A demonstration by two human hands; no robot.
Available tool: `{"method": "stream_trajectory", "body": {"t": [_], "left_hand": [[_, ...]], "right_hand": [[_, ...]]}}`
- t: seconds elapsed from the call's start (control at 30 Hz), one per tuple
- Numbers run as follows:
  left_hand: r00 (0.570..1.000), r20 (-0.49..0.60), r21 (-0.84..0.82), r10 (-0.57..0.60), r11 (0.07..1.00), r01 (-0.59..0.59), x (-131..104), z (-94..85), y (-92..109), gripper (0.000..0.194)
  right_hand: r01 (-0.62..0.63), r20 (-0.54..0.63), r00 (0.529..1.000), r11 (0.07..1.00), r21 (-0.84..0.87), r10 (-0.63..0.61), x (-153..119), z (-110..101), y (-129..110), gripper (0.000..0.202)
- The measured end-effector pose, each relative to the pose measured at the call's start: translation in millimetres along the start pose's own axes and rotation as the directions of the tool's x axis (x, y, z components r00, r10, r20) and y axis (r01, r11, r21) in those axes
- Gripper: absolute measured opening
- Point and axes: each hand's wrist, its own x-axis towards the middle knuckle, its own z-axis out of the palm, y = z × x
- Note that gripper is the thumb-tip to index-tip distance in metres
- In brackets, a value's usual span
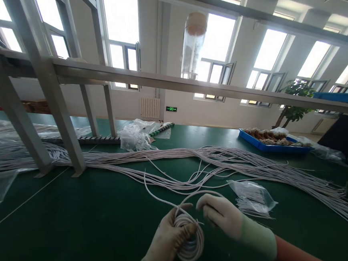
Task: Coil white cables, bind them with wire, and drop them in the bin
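Both hands wear pale gloves. My left hand [167, 239] is closed around a small coil of light grey cable [190, 256], its thumb across the loops. A loose cable end rises from the coil toward the upper left, and another stretch of cable arcs over toward the right. Just right of the coil, my right hand [221, 215] has curled fingers; it is slightly blurred, and whether anything is between its fingertips cannot be made out. Behind both hands, a long bundle of grey cables [176, 153] runs across the green table [79, 222].
A clear bag of short ties [253, 196] lies right of my right hand. Farther back are a blue tray [265, 146] with brownish parts and crumpled plastic bags [135, 135]. A metal shelf frame [59, 111] stands at the left, its crossbar holding a clear bottle [193, 44].
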Motion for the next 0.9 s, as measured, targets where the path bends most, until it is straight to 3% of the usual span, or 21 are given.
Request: {"method": "stream_trajectory", "body": {"t": [0.07, 0.13, 0.3, 0.37, 0.43, 0.53, 0.6, 0.67, 0.73, 0.77, 0.83, 0.9], "left_hand": [[0.999, 0.047, -0.1, 0.011, 0.995, -0.006, -2, -0.7, 1, 0.088], [0.997, 0.08, -0.134, 0.007, 0.991, 0.004, -4, -0.6, 2, 0.087], [0.992, 0.126, -0.106, -0.004, 0.994, 0.017, -4, 0.9, 3, 0.087], [0.995, 0.1, -0.049, 0.009, 0.999, -0.004, -4, 1.6, 5, 0.089], [0.999, 0.032, 0.123, 0.026, 0.992, -0.03, -4, 2.1, 5, 0.085], [0.996, -0.023, 0.402, 0.086, 0.913, -0.07, -4, 2.2, 2, 0.073], [0.994, -0.023, 0.409, 0.106, 0.908, -0.087, -2, 1.7, 0, 0.072], [0.996, -0.027, 0.292, 0.079, 0.954, -0.068, -1, 1.0, -1, 0.078], [0.999, -0.023, 0.157, 0.039, 0.987, -0.035, -1, 0.3, 1, 0.084], [1.0, -0.014, 0.095, 0.027, 0.995, -0.025, -1, 0.0, 2, 0.087], [1.0, 0.007, -0.005, 0.016, 1.0, -0.016, -2, -0.4, 3, 0.09], [1.0, 0.018, -0.051, 0.013, 0.999, -0.012, -2, -0.9, 2, 0.092]], "right_hand": [[0.21, 0.037, 0.978, 0.961, -0.181, -0.207, -3, -9, 0, 0.024], [0.324, 0.143, 0.945, 0.895, -0.308, -0.293, -3, -14, 0, 0.021], [0.368, 0.175, 0.93, 0.834, -0.411, -0.324, -2, -10, -4, 0.018], [0.264, 0.118, 0.963, 0.923, -0.279, -0.24, -1, -2, -9, 0.017], [-0.006, 0.078, 0.997, 1.0, -0.002, 0.006, 1, 7, -13, 0.019], [-0.373, 0.166, 0.926, 0.889, 0.264, 0.339, 4, 18, -13, 0.018], [-0.412, 0.194, 0.909, 0.862, 0.294, 0.369, 4, 18, -11, 0.019], [-0.304, 0.092, 0.953, 0.907, 0.291, 0.29, 0, 13, -9, 0.021], [-0.073, -0.07, 0.994, 0.987, 0.146, 0.084, -4, 6, -7, 0.019], [0.045, -0.11, 0.993, 0.999, 0.03, -0.041, -6, 2, -6, 0.018], [0.2, -0.056, 0.976, 0.964, -0.178, -0.212, -8, -4, -4, 0.024], [0.279, 0.043, 0.959, 0.906, -0.32, -0.28, -6, -8, -4, 0.023]]}}
